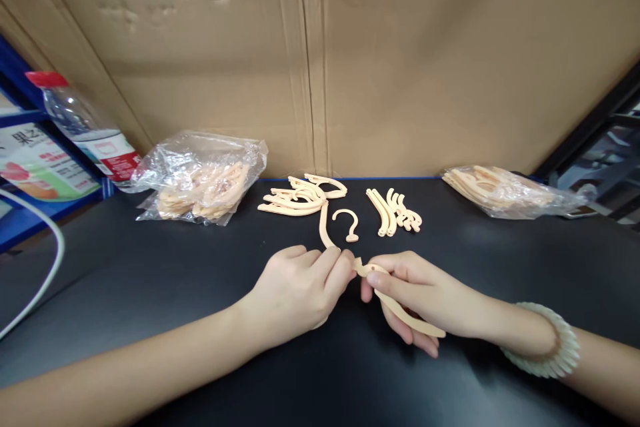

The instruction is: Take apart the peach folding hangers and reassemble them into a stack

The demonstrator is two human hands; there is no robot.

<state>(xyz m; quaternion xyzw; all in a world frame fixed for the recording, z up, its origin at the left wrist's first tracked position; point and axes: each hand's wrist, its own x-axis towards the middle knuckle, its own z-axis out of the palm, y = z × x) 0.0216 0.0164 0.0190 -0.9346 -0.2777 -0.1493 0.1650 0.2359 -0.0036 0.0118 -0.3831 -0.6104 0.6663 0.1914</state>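
Hanger piece (407,317) spans my hands; a hook (356,221) lies beyond them. Left hand (303,285) and right hand (423,283) pinch that piece.

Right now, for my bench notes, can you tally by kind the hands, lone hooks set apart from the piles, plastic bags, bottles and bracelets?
Hands: 2
Lone hook: 1
Bags: 2
Bottle: 1
Bracelet: 1
Total: 7

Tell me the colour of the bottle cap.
The bottle cap is red; it shows in the head view, at the far left.
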